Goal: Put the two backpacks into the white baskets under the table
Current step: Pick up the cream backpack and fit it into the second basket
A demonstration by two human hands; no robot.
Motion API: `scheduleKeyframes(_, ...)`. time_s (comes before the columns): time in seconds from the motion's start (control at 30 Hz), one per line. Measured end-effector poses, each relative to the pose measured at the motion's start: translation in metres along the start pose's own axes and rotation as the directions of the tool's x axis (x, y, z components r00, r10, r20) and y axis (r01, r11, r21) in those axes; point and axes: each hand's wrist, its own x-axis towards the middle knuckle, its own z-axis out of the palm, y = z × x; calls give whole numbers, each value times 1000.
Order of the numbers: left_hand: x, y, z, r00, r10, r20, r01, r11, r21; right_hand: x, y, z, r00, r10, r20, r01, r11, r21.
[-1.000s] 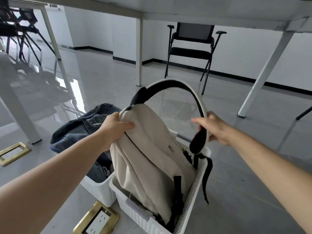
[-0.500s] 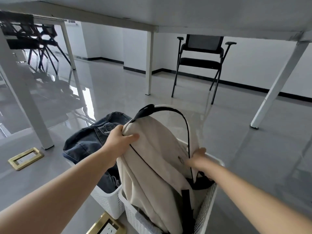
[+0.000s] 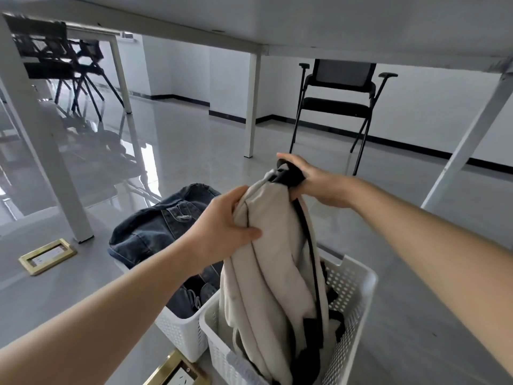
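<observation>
A cream backpack with black straps stands upright in the right white basket on the floor under the table. My left hand grips the cream fabric near the bag's top left. My right hand is closed on the black strap bunched at the very top of the bag. A dark denim backpack lies slumped in the left white basket, spilling over its far rim.
White table legs stand at the left, the middle and the right. A black folding chair is beyond the table. Brass floor sockets sit at the left and by the near basket.
My right hand left the strap's side loop, dipped to the basket rim, then rose to the top of the cream backpack and closed on the gathered strap. The left hand kept its grip.
</observation>
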Motion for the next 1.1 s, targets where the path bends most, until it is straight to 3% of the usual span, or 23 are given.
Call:
scheduleKeyframes(0.07, 5, 13, -3, 999, 35, 3, -35, 999, -12, -4, 7, -10, 998, -31, -63, 28, 999, -39)
scheduleKeyframes(0.13, 9, 25, -2, 998, 59, -33, -61, 996, -67, -13, 7, -20, 973, -70, -220, 59, 997, -55)
scheduleKeyframes(0.23, 11, 28, -1, 984, 57, -167, -100, 961, -258, -28, 3, -37, 848, -148, -509, 203, 978, 55)
scheduleKeyframes(0.27, 7, 21, 0, 983, 36, -179, -87, 954, -287, -32, 4, -43, 805, -147, -575, 251, 962, 105)
scheduleKeyframes(0.33, -9, -5, 15, 995, -82, -62, 61, 953, -295, -39, 11, -46, 767, -132, -628, 278, 951, 140)
scheduleKeyframes(0.43, -44, -53, 51, 941, -304, 150, 325, 935, -142, -42, 29, -34, 838, -155, -524, 218, 974, 60)
scheduleKeyframes(0.53, -63, -82, 68, 886, -435, 161, 421, 900, 114, -38, 43, -16, 884, -137, -447, 166, 986, 27)
scheduleKeyframes(0.67, -71, -93, 63, 876, -468, 118, 453, 882, 129, -33, 65, -13, 967, 1, -256, 5, 1000, 24)
scheduleKeyframes(0.83, -73, -105, 51, 847, -519, 117, 526, 850, -38, -33, 76, 1, 975, 204, -87, -195, 975, 108)
scheduleKeyframes(0.97, -71, -108, 54, 846, -443, 297, 498, 855, -143, -24, 96, 22, 942, 332, -51, -330, 943, 50)
scheduleKeyframes(1.1, -70, -103, 58, 892, -389, 231, 426, 894, -140, -8, 99, 35, 951, 288, -115, -286, 958, 35)
